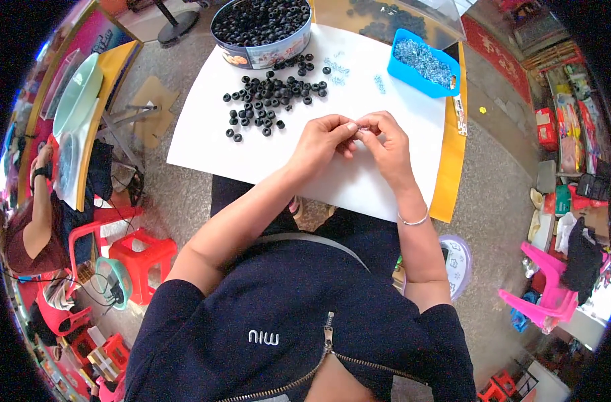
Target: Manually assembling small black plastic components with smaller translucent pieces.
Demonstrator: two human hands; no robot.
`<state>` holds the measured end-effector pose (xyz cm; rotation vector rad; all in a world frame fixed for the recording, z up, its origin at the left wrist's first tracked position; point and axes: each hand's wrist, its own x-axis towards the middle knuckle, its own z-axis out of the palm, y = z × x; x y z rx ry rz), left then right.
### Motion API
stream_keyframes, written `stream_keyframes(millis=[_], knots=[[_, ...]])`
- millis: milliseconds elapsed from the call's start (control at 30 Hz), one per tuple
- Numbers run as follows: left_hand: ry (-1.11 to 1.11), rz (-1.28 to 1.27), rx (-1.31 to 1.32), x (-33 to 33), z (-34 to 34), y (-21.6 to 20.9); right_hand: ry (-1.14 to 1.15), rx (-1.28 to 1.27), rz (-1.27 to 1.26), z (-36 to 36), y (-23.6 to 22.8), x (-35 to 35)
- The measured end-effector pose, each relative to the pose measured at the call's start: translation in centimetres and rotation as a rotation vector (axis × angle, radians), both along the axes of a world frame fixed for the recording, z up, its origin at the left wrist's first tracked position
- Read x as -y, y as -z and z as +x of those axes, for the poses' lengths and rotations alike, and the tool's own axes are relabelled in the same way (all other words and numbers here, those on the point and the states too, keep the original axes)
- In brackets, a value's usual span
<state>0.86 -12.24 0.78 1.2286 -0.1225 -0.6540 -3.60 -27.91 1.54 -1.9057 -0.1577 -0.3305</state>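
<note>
Above the right part of a white board (205, 147), my left hand (322, 142) and my right hand (390, 149) meet at the fingertips. Both are closed in a pinch around something tiny and pale, too small to name. To the left of my left hand lies a loose spread of small black ring-shaped pieces (272, 94). Small clear bluish pieces (337, 70) lie scattered beyond my hands, with another little group (380, 84) nearer the blue tray (402, 79). That tray holds many similar clear bluish pieces.
An oval tub (262, 56) heaped with black pieces stands at the board's far left, beside a transparent bin (359, 27). Yellow table edge (451, 181) shows at right. Red stools (143, 258) and a person's arm (42, 208) are left; a pink stool (550, 285) is right.
</note>
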Motion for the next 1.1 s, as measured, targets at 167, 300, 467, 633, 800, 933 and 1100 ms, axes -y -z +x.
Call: stream_keyframes(millis=[167,300,467,633,800,933,1100], knots=[[0.006,-0.022,-0.001,-0.09,-0.12,0.01,-0.001,-0.098,0.114,-0.24,0.29,0.21],[0.023,-0.058,-0.015,-0.33,0.05,0.23,-0.018,-0.077,0.145,-0.15,0.64,0.34],[0.032,-0.078,-0.035,-0.31,0.12,0.48,-0.032,-0.117,0.203,-0.18,0.62,0.37],[0.033,-0.01,-0.01,-0.17,0.02,0.49,-0.023,-0.067,0.126,-0.23,0.01,0.18],[0.015,-0.007,-0.002,-0.01,-0.2,0.2,-0.006,-0.065,0.134,-0.34,0.14,0.32],[0.031,0.042,0.029,-0.07,-0.1,-0.03,-0.027,-0.118,0.162,-0.42,0.12,0.48],[0.044,0.049,0.022,-0.11,-0.05,-0.21,-0.009,-0.086,0.153,-0.26,0.46,0.52]])
